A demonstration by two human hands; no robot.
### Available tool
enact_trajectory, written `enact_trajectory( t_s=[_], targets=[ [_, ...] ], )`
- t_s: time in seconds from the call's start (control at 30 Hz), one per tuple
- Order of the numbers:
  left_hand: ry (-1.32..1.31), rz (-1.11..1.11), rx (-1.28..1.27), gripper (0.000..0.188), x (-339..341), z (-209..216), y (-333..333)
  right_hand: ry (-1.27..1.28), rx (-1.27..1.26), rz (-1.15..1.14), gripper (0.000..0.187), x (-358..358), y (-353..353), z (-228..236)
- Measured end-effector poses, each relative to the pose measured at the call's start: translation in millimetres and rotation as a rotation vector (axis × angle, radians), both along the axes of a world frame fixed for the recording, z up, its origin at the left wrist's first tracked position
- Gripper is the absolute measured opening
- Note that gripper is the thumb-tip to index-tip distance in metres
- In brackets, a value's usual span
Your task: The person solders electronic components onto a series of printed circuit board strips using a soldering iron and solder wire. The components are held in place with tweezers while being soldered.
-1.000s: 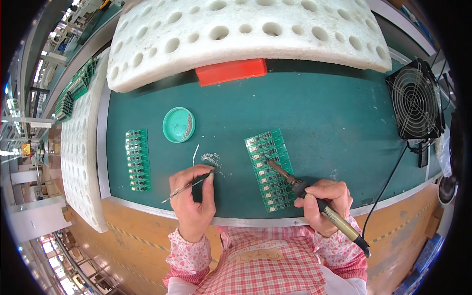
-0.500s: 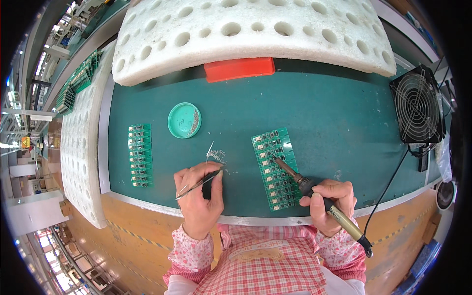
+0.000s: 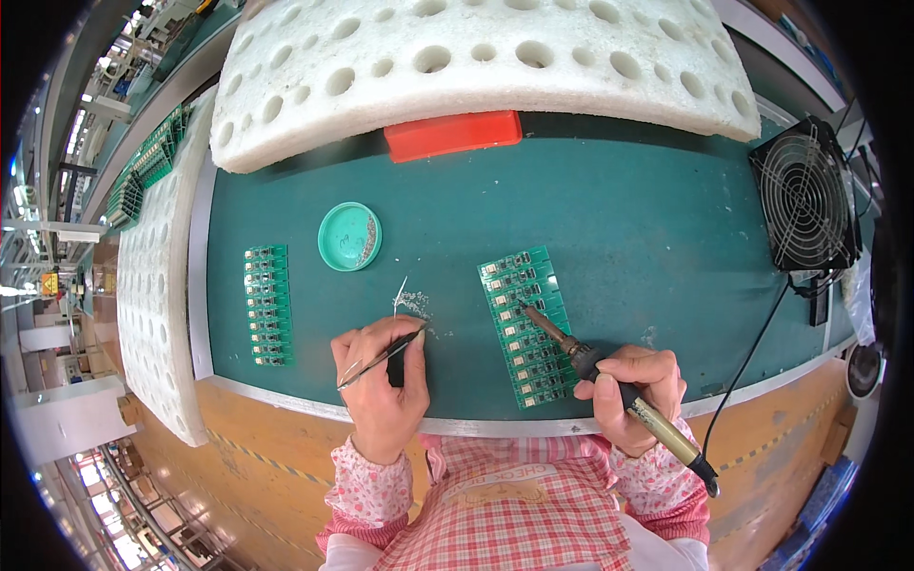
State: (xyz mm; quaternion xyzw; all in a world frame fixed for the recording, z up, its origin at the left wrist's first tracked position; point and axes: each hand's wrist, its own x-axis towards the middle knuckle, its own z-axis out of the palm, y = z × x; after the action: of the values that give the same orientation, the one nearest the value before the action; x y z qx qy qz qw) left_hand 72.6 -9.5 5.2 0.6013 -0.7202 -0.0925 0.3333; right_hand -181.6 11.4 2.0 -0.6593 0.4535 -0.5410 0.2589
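Right hand [image 3: 636,395] grips one soldering iron [image 3: 585,362], tip at a circuit board [image 3: 517,344].
The board lies just left of those fingers; left hand [image 3: 383,392] pinches one dark tool [image 3: 390,351]. Also on the table [image 3: 647,209]: second board [image 3: 268,306], one dish [image 3: 341,235], one red box [image 3: 452,138].

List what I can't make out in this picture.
Head view:
Soldering iron: tip too small to tell if it touches the circuit board.
Its handle: partly covered by the right hand.
Crumbs in the green dish: too small to identify.
Red box: far side hidden by the foam block.
Foam block: cut off by the top edge.
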Motion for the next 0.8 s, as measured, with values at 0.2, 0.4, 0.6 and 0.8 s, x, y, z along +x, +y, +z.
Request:
enact_trajectory(
  t_s=[0.2, 0.4, 0.6, 0.8],
  targets=[
    [0.074, -0.045, 0.06, 0.015, -13, 8, 0, -0.026, 0.004, -0.018, 0.024, 2, 3, 3],
    [0.241, -0.158, 0.085, 0.025, -44, 6, -5, -0.044, 0.013, -0.027, 0.025, 3, 6, 1],
    [0.216, -0.176, 0.096, 0.027, -46, 3, -5, -0.03, -0.005, 0.026, 0.027, 0, 2, 0],
    [0.199, -0.205, 0.046, 0.029, -47, 0, -8, -0.019, -0.022, 0.072, 0.029, 2, -3, 1]
  ],
)
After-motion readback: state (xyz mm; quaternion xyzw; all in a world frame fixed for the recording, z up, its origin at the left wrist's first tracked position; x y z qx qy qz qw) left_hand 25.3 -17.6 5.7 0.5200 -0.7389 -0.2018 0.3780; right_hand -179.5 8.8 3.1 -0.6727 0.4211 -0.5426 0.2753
